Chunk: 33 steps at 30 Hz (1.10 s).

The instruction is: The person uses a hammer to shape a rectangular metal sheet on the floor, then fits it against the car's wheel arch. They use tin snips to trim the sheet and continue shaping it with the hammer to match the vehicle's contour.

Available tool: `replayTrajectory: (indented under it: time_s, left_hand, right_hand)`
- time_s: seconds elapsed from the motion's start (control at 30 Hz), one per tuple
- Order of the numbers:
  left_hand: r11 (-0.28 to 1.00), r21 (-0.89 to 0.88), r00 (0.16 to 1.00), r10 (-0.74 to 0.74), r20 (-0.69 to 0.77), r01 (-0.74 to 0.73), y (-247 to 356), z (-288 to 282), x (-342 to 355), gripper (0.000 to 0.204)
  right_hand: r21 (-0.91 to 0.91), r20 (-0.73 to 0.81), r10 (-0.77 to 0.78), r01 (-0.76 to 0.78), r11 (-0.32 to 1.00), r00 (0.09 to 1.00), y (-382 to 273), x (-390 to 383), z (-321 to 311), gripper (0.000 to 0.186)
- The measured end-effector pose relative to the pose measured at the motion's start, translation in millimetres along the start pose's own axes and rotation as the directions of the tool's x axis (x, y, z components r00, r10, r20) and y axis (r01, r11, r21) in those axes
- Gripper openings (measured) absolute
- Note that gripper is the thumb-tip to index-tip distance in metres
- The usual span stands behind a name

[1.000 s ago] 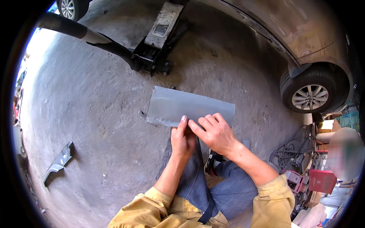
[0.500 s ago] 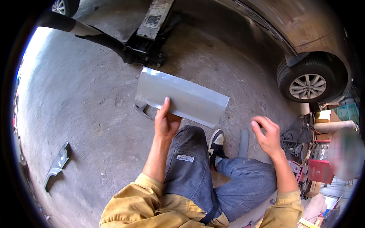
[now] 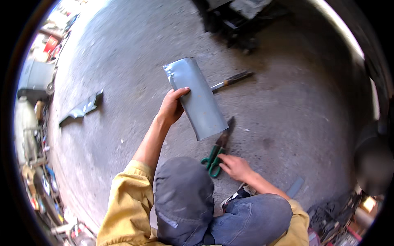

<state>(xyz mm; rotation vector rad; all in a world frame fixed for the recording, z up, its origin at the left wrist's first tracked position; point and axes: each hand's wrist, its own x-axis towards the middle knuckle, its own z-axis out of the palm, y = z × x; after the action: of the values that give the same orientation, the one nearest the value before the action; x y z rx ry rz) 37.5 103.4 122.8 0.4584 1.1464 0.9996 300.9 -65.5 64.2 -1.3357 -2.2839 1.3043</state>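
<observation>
My left hand [image 3: 174, 104] grips a curved grey sheet-metal piece [image 3: 199, 106] near its left edge, thumb on top, holding it slanted above the concrete floor. My right hand [image 3: 234, 166] is low at the right, fingers curled on the green handle of large shears [image 3: 213, 164], whose dark blades point up under the sheet's lower end. A tool with a dark handle [image 3: 240, 77] lies beyond the sheet, its far end partly hidden by the metal.
A black floor jack [image 3: 230, 20] stands at the top. A shaped metal part [image 3: 80, 110] lies to the left, a grey strip [image 3: 295, 186] at lower right. Assorted clutter [image 3: 33, 143] lines the left edge; more [image 3: 332, 217] sits bottom right. My bent knees are below my hands.
The view has shifted and turned. My left hand has turned the sheet more upright. My right hand left the sheet and moved down onto the shears, which now show on the floor.
</observation>
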Motion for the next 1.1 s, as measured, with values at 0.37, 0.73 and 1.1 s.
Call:
replayTrajectory:
  time_s: [0.37,0.73,1.1]
  left_hand:
    - [0.768,0.587,0.89,0.05,-0.454,0.256,-29,-122,-56,0.038]
    - [0.486,0.83,0.828,0.321,-0.46,0.273,-83,-101,-1,0.068]
    - [0.465,0.719,0.687,0.277,-0.672,0.516,-141,-69,-33,0.062]
  right_hand:
    - [-0.391,0.094,-0.191,0.213,0.895,0.977,23,6,57,0.038]
    - [-0.432,-0.13,0.073,-0.123,0.894,0.989,43,-35,30,0.057]
    - [-0.331,-0.147,0.295,-0.328,0.885,0.944,57,-47,33,0.069]
